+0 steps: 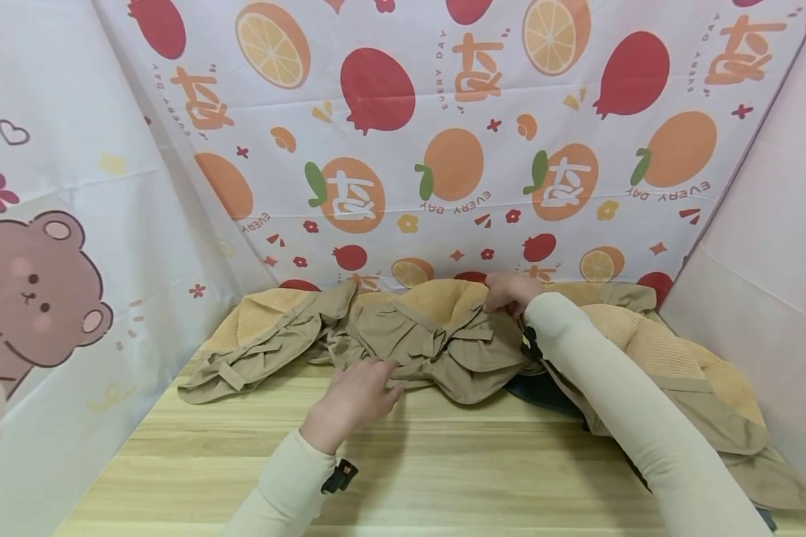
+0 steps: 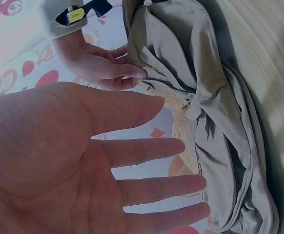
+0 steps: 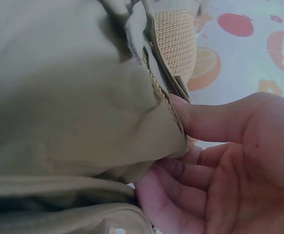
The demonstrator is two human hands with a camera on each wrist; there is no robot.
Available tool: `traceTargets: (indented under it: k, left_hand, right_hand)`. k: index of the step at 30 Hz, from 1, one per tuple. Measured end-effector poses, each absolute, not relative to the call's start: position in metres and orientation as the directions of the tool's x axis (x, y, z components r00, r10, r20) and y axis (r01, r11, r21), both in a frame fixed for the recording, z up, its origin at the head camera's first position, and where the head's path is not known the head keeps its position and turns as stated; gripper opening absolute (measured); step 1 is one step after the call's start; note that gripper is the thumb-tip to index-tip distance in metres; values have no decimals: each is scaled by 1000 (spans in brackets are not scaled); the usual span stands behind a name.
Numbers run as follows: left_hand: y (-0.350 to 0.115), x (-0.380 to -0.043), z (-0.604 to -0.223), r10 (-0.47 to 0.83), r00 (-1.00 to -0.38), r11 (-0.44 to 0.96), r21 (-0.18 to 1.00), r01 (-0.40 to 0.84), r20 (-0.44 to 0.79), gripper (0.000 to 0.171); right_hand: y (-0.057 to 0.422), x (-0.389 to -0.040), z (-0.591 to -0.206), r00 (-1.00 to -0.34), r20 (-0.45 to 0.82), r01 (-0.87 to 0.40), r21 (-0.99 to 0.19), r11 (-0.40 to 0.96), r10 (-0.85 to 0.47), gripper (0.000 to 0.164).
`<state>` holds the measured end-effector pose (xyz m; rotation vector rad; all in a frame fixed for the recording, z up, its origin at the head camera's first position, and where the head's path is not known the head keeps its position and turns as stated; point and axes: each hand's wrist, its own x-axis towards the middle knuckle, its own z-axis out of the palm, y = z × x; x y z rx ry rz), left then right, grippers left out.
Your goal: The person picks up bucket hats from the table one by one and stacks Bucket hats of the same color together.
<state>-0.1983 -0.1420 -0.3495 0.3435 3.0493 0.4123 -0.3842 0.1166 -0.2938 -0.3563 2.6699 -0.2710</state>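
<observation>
A sun hat with a khaki cloth brim, a tied bow and a woven straw-coloured crown lies in the middle of the table. My right hand pinches the cloth edge at its upper right. In the right wrist view the thumb of that hand lies on one side of the khaki cloth, with the fingers curled beneath. My left hand is just in front of the hat's left part. Seen in the left wrist view, the fingers of the left hand are spread and hold nothing.
A similar khaki and straw hat lies at the left. More such hats overlap along the right side, with a dark piece under them. Fruit-printed cloth hangs behind the wooden table, and pale cloth covers both sides.
</observation>
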Motion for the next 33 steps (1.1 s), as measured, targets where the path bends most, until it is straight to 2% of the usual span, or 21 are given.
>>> traceTargets:
  k: [4, 8, 10, 13, 16, 19, 26, 30, 33]
  left_hand:
    - [-142, -199, -350, 224, -974, 938, 274, 211, -17, 48]
    - [-143, -199, -351, 224, -974, 939, 272, 211, -18, 49]
    - [-143, -199, -352, 226, -974, 940, 267, 214, -18, 49]
    - [-142, -200, -352, 227, -974, 940, 265, 215, -17, 48]
    - [-142, -200, -352, 224, -974, 941, 263, 212, -16, 48]
    - [-141, -201, -352, 223, -975, 942, 260, 212, -11, 47]
    - [-141, -202, -353, 218, -976, 943, 262, 207, -13, 48]
    - [-140, -201, -353, 217, -976, 942, 265, 206, -14, 49]
    - [-140, -200, -353, 214, -977, 942, 267, 202, -16, 50]
  right_hand:
    - [120, -383, -290, -859, -409, -200, -287, 937, -309, 18]
    - [123, -384, -291, -850, -395, -215, -343, 914, -348, 39]
    - [124, -385, -292, -861, -353, -228, -376, 898, -367, 49]
    - [124, -385, -292, -886, -253, -261, -422, 868, -389, 54]
    - [123, -385, -290, -897, -159, -310, -439, 843, -413, 54]
    - [121, -385, -288, -894, -124, -344, -424, 838, -430, 54]
    - [118, -381, -284, -874, -158, -388, -346, 854, -461, 55]
    - [117, -379, -282, -863, -141, -405, -383, 830, -485, 55]
    - [117, -378, -279, -839, -183, -407, -415, 814, -513, 52]
